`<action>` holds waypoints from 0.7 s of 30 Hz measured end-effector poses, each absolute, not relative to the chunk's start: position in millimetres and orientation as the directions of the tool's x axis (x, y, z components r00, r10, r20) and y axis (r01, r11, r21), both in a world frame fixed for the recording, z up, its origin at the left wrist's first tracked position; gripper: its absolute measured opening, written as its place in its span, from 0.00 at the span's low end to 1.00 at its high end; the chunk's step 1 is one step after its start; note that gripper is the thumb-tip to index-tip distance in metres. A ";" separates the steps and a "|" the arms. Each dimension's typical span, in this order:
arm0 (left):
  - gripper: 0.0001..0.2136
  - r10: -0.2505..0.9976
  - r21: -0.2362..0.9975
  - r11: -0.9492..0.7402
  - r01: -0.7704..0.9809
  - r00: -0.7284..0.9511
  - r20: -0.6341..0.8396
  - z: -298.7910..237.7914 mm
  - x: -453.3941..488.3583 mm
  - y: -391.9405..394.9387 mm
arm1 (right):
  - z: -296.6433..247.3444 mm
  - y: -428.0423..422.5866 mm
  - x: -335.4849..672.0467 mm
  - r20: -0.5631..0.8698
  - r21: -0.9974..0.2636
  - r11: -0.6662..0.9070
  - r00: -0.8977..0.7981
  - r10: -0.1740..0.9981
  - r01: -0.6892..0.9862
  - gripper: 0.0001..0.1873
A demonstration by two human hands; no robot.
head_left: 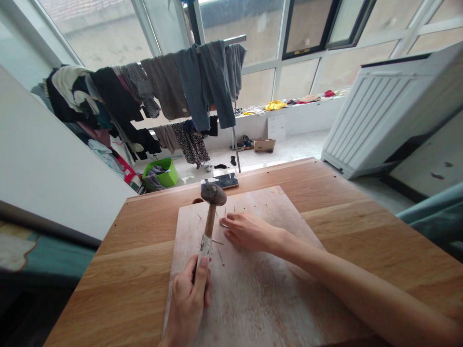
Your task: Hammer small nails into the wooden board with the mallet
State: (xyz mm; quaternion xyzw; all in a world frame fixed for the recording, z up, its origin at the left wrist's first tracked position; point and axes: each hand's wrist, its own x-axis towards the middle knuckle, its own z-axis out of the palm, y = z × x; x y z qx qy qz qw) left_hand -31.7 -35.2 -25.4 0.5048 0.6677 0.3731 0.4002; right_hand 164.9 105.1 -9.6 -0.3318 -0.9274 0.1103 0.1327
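Note:
My left hand (191,294) is wrapped around the wrapped handle of a hammer (210,219), which is raised with its dark head (213,194) upward, above a pale, worn wooden board (253,299). On the board's far half, the fingers of my right hand (248,231) are closed together around what looks like a nail (223,223), mostly hidden by the fingertips. Just beyond them, thin nails (234,209) stand upright in the board, with small dark dots further right. Loose nails (221,257) lie near the hammer handle.
The board rests on a wood-grain table (126,270). A phone (224,180) lies at the table's far edge, with a small round brown object (197,200) partly behind the board. Beyond are a laundry rack (237,149) with clothes, a green basket (168,176) and a white ribbed appliance (379,111).

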 end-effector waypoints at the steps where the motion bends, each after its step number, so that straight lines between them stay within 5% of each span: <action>1: 0.27 0.972 0.906 0.213 0.367 -0.172 -0.159 -25.0 -31.1 -34.4 | -10.7 103.3 163.4 0.176 -0.241 0.765 -0.748 0.640 0.598 0.08; 10: 0.27 0.973 0.900 0.219 0.377 -0.151 -0.174 -25.2 -31.5 -35.0 | 18.5 85.1 168.7 0.179 0.063 0.886 -0.879 0.442 0.459 0.06; 17: 0.27 0.975 0.892 0.213 0.399 -0.142 -0.170 -23.8 -31.9 -34.3 | 18.1 71.6 161.9 0.127 0.104 0.885 -0.888 0.442 0.455 0.08; 21: 0.27 0.974 0.888 0.220 0.404 -0.147 -0.175 -23.7 -32.2 -34.2 | 17.9 91.9 176.6 0.157 -0.038 0.877 -0.864 0.478 0.478 0.08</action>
